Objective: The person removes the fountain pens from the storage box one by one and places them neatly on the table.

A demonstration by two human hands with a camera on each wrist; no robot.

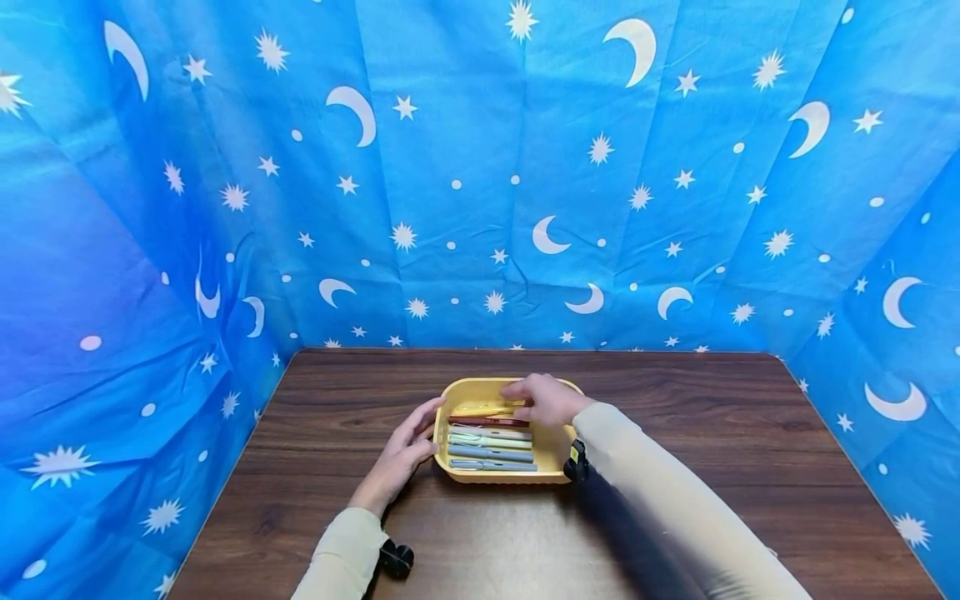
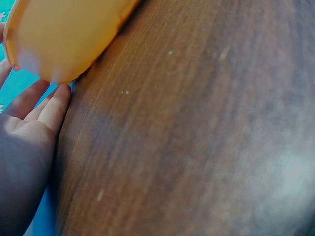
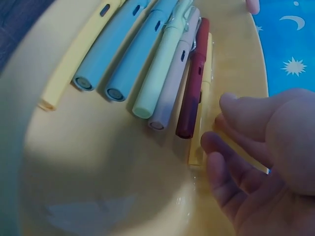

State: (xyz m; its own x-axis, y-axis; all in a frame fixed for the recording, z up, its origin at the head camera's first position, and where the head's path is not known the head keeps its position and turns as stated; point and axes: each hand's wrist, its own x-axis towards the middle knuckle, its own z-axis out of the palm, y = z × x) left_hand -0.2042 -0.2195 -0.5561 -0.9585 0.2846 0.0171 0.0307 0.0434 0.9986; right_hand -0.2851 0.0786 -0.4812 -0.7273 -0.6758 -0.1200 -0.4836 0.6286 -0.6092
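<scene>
A yellow plastic basket (image 1: 551, 477) on the table holds several capped pens lying side by side. In the right wrist view they include a dark red pen (image 3: 193, 93), a mint green pen (image 3: 157, 78), a pale lilac pen (image 3: 170, 88), two blue pens and a yellow pen (image 3: 202, 123) by the far wall. My right hand (image 1: 551, 400) reaches inside, fingers loosely bent, its fingertips right by that yellow pen with nothing gripped. Against the basket's left end, my left hand (image 1: 401, 454) rests with fairly straight fingers touching the outer wall.
The basket stands on a dark wood-grain table (image 1: 675, 500). Blue cloth (image 1: 480, 208) printed with white moons and stars hangs behind the table and along both sides. A small black device sits at each wrist.
</scene>
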